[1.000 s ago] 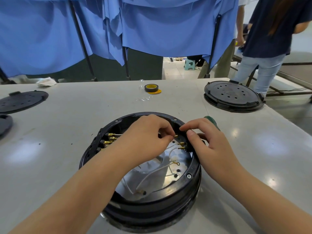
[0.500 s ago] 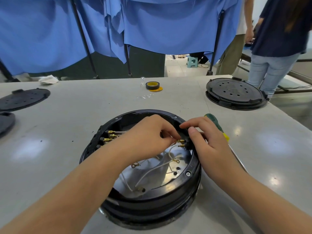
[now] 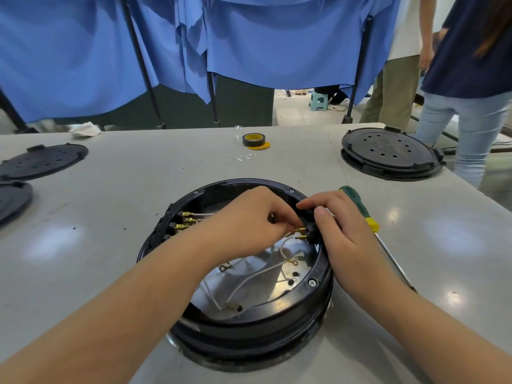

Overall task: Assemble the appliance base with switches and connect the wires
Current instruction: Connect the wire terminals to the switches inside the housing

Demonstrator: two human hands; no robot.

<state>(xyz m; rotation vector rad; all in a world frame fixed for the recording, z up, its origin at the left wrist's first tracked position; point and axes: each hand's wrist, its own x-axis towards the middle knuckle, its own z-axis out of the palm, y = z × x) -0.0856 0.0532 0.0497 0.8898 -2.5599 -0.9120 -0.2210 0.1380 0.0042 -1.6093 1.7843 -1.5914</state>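
— Since a second ago, what has moved?
— Barely anything: both hands stay at the appliance base [image 3: 238,322], centre frame. The left hand [image 3: 249,225] has its fingers curled, pinching a wire connector [image 3: 300,230] that points right toward the switch [image 3: 311,234].
— And the other?
— The right hand [image 3: 343,234] pinches that switch at the rim, bracing it.

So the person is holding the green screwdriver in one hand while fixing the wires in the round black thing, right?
Not quite. The head view shows the green screwdriver lying on the table, behind the right hand; nobody holds it. Both that hand and the left hand are at the wires in the round black base.
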